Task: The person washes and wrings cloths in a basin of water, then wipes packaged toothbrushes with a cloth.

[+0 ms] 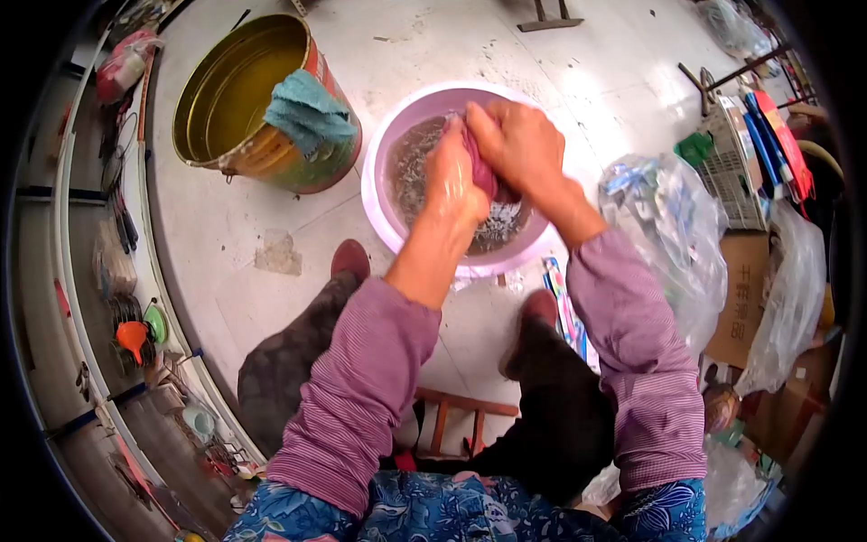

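Observation:
A wet, dark pink cloth [479,167] is bunched up between my two hands, above a pinkish-white plastic basin [384,212]. My left hand [452,176] is closed around its left side, wet and shiny. From the upper right my right hand [524,144] grips the same cloth, fingers curled over it. Murky grey water [415,167] with ripples or suds fills the basin beneath. Part of the cloth is hidden behind my fingers.
A metal bucket [334,167] stands left of the basin, a teal cloth [309,113] over its rim. Plastic bags [664,244] and a cardboard box [736,303] lie to the right. Shelves [135,262] with small goods line the left. A wooden stool [465,402] is below me.

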Demonstrator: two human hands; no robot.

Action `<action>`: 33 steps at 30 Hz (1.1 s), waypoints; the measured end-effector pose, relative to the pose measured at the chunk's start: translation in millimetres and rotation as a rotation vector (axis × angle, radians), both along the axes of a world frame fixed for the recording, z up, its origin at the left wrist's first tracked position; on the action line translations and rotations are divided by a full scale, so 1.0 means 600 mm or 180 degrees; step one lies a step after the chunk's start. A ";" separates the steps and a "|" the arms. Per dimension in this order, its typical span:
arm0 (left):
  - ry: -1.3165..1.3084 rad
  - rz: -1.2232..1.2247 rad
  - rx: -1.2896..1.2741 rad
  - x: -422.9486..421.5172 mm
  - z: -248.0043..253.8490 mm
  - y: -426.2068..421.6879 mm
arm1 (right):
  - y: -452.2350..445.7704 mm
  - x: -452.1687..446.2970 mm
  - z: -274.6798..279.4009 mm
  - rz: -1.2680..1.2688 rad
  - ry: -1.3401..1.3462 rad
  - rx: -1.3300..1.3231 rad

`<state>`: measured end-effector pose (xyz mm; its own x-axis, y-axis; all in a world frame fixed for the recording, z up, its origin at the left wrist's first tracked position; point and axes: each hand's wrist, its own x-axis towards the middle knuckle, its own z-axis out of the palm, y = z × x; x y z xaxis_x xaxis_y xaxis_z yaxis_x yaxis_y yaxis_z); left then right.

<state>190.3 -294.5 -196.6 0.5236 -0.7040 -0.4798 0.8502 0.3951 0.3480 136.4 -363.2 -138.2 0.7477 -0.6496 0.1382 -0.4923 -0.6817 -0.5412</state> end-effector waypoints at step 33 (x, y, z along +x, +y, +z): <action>-0.0467 -0.0222 -0.1165 -0.027 0.212 0.113 | 0.027 -0.160 0.079 -0.0257 -0.2144 0.4777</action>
